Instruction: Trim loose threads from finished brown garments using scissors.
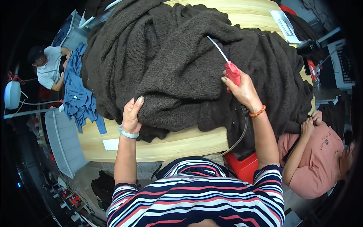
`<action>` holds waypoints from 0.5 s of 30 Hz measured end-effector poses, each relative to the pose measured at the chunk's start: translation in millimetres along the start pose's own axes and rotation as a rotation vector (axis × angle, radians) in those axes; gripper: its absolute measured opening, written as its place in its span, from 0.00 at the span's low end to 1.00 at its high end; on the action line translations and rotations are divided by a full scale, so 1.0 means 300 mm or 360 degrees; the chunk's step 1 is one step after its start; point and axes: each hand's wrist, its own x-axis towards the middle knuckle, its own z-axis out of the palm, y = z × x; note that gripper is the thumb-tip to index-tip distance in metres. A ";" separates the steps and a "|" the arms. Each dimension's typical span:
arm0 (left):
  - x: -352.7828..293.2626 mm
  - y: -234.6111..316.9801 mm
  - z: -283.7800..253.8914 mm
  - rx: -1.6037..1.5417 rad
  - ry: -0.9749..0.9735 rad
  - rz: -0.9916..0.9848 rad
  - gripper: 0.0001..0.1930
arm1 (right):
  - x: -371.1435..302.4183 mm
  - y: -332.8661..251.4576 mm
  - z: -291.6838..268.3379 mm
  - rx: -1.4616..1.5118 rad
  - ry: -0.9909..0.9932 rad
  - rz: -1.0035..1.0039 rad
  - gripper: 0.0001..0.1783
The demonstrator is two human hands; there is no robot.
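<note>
A large heap of dark brown knitted fabric (177, 72) covers most of the wooden table. My left hand (132, 113) grips the near left edge of the knit, thumb on top and fingers curled beneath. In my right hand (242, 87) is a red air blow gun (233, 72), its long thin pale nozzle slanting up and left over the cloth. The nozzle tip lies close to the fabric; I cannot tell if it touches. From under my right wrist a thin hose (244, 132) curves down toward the table's front edge.
Bare wooden tabletop (181, 145) shows along the front, with a white paper slip (110, 144) on it. Blue garments (77, 89) hang at the left, beside a co-worker (51, 64). Another person in pink (315, 159) sits close on the right. A red stool (244, 166) stands below.
</note>
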 end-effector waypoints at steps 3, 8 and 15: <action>0.028 -0.013 0.060 0.0990 0.0348 0.0677 0.22 | -0.013 0.059 0.030 -0.0143 0.0160 -0.0038 0.24; 0.042 -0.048 0.452 0.2715 -0.0349 0.1435 0.51 | 0.023 0.053 0.060 0.0162 0.0096 0.0166 0.32; 0.439 0.086 0.470 0.1820 -0.0217 0.1627 0.24 | -0.016 -0.055 -0.055 0.0627 0.0151 0.0093 0.23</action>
